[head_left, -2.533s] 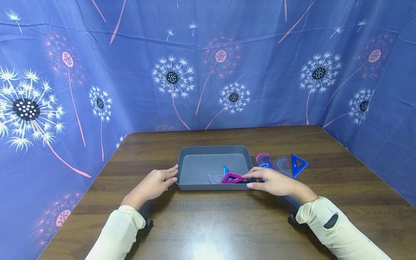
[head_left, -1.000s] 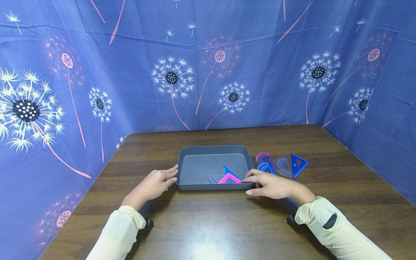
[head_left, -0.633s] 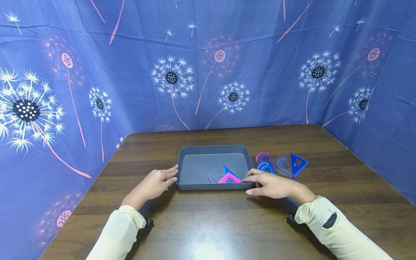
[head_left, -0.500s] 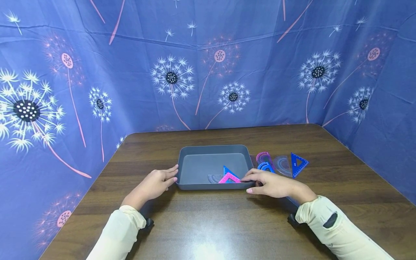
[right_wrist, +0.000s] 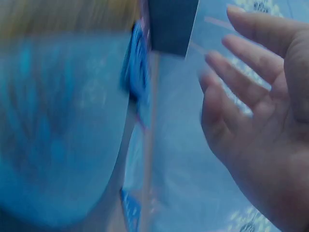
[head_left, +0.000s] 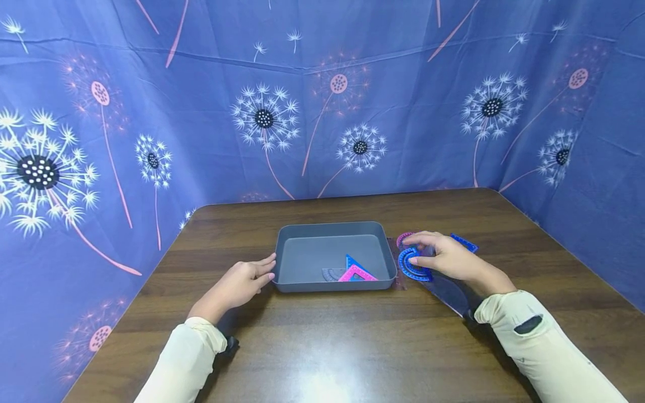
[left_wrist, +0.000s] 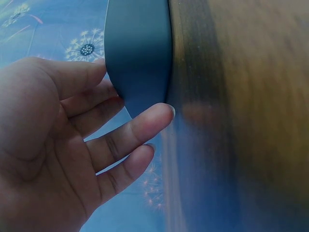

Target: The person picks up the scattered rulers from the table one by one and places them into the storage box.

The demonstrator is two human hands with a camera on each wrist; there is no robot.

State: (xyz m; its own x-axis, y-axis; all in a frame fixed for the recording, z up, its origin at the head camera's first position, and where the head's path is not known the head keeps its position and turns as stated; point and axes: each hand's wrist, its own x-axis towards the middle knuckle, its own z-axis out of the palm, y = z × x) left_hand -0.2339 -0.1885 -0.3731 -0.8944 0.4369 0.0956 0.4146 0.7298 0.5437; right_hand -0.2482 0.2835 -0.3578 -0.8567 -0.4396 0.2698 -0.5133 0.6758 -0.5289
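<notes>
My left hand touches the left wall of a grey tray with extended fingertips; in the left wrist view they meet the tray's side. Inside the tray's near right part lie a pink set square, a blue set square partly under it, and a clear protractor. My right hand hovers right of the tray, thumb and fingers apart, over a blue protractor. The right wrist view shows this hand blurred and holding nothing.
Beyond the right hand's fingers lies a pink protractor. A dark blue set square is partly hidden behind the hand. A see-through sheet lies under the right wrist. A patterned blue cloth hangs behind the wooden table.
The pink set square, at my right fingers 2.5 s ago, now lies flat in the tray. My right hand has left the tray and moved right over the protractors. The left hand stays put.
</notes>
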